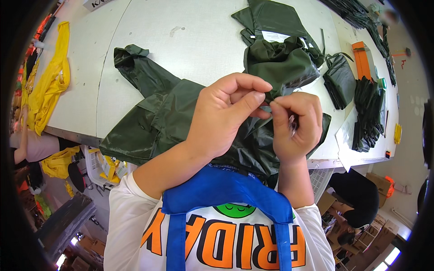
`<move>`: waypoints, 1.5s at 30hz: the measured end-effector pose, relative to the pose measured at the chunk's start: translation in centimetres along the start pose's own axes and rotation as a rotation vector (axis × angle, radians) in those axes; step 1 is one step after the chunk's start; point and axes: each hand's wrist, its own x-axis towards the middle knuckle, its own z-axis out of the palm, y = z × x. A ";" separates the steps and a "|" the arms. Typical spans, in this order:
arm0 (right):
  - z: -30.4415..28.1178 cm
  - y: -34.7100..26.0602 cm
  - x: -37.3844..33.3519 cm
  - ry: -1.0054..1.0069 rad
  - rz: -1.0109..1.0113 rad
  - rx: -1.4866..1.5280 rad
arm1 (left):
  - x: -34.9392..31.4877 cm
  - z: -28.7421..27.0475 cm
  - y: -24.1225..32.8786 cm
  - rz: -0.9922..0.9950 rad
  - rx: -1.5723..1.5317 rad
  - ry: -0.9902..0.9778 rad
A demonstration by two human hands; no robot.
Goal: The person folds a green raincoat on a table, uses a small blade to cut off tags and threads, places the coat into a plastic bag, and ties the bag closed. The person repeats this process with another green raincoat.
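Note:
A dark green waterproof jacket lies spread across the white table, one sleeve stretched to the far left. Its bunched, hood-like part sits just beyond my hands. My left hand is closed, thumb and forefinger pinching a small bit of the green fabric. Close beside it, my right hand pinches the same spot, fingertips almost touching the left ones. A small dark, shiny object shows inside the curled right fingers; I cannot make out its kind. My hands hide the exact piece of fabric between them.
More folded dark green garments lie at the back. On the right are a folded green bundle, an orange box and dark strips. Yellow garments hang over the left edge. One person bends at lower right; another sits left.

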 end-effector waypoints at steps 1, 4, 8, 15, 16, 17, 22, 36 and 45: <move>-0.1 0.1 0.1 -0.024 -0.067 -0.014 | 0.0 -0.2 0.2 -0.023 -0.007 0.003; -1.0 0.2 -0.6 -0.107 0.141 0.227 | 0.1 -0.4 0.3 -0.060 -0.038 0.005; -2.1 1.4 -2.3 -0.010 0.286 0.374 | 0.2 -0.5 0.7 -0.088 -0.118 0.010; -2.6 0.7 -1.3 -0.094 0.162 -0.027 | 0.3 -0.6 0.6 -0.168 -0.201 0.014; -2.5 0.7 -1.1 -0.104 0.109 -0.047 | 0.3 -0.5 0.6 -0.168 -0.193 0.018; -2.3 0.6 -1.1 -0.097 0.127 -0.038 | 0.3 -0.4 0.6 -0.168 -0.186 0.022; -2.0 0.1 -0.8 -0.089 0.189 0.003 | 0.1 -0.6 0.5 -0.137 -0.141 0.003; -1.8 7.7 -1.5 0.063 1.334 1.141 | 0.1 -3.6 -1.2 -0.239 -0.189 -0.176; -0.6 3.9 -1.9 -0.155 1.011 0.960 | -0.6 -3.5 -0.7 0.650 1.088 -0.039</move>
